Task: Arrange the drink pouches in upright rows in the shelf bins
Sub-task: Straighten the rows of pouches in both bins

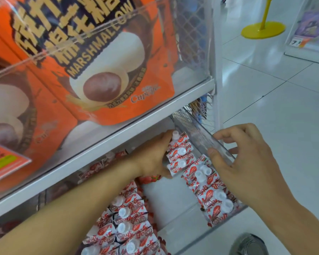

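Observation:
Red-and-white drink pouches with white caps stand in a clear bin on the lower shelf. My left hand (152, 155) reaches under the upper shelf and grips a small stack of upright pouches (180, 153) at the bin's back. A row of pouches (208, 188) stands along the bin's right wall. My right hand (243, 162) rests on that clear wall (204, 140), thumb inside and fingers curled over the rim. Another row of pouches (125, 218) fills the left side near my forearm. Bare white bin floor (173, 199) lies between the rows.
The upper shelf (118, 133) holds orange marshmallow bags (103, 70) behind a clear front panel. A white wire mesh side panel (193, 34) closes the shelf's right end. White tiled floor lies to the right, with a yellow stand base (261, 30) and my shoe (249, 243).

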### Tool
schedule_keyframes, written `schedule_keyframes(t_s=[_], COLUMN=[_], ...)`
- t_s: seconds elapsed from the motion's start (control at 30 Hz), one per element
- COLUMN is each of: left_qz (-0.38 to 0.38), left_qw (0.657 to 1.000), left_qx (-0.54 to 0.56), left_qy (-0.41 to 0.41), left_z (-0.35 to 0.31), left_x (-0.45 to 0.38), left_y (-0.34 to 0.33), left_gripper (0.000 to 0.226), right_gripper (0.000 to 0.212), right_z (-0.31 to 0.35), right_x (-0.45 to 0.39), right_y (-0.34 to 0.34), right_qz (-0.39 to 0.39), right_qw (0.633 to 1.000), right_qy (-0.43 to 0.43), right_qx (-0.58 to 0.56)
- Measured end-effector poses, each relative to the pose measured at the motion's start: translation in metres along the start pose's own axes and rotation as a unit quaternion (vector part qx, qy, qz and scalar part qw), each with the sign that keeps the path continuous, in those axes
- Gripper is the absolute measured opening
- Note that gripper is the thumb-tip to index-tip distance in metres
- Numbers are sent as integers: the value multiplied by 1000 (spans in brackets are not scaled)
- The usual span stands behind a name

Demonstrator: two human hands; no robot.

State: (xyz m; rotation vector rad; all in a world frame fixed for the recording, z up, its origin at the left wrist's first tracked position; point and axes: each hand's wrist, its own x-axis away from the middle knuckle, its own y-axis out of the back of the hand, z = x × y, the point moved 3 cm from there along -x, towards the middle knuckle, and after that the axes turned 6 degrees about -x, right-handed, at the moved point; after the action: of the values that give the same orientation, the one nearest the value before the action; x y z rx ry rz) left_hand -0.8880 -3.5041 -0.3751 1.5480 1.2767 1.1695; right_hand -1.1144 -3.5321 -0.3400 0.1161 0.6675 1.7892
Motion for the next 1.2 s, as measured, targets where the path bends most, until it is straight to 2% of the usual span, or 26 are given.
schedule_keyframes(t_s=[0.1,0.3,0.43,0.67,0.8,0.9,1.03,1.13,1.2], left_qz=[54,-4,-15,23,89,110,107,83,55], left_qw=[998,999,996,986,976,978,991,992,993], left_qx=[38,40,74,164,197,175,65,2,4], left_qy=[1,32,43,29,26,27,51,91,104], left_z=[4,-3,-4,-2,3,2,11,22,28], left_x=[1,-10,-14,-10,-14,-11,3,18,22], left_y=[15,10,9,4,11,20,28,29,27], left_gripper=[116,97,93,83,81,84,107,87,73], right_gripper=[20,20,17,14,12,12,14,14,15], right_z=[-3,-2,-3,-2,-3,-1,-1,-1,-1], right_x=[0,-1,-2,-2,-3,-2,-2,-2,-3], right_y=[0,-1,-3,-5,-6,-5,-4,-4,-4], right_qz=[16,12,7,-11,-16,-29,-31,-26,-23], right_qw=[1000,1000,1000,1000,999,999,999,999,999], right_qy=[-4,-2,-2,-14,-21,-27,-28,-29,-35], right_qx=[10,9,16,22,18,11,6,4,-2])
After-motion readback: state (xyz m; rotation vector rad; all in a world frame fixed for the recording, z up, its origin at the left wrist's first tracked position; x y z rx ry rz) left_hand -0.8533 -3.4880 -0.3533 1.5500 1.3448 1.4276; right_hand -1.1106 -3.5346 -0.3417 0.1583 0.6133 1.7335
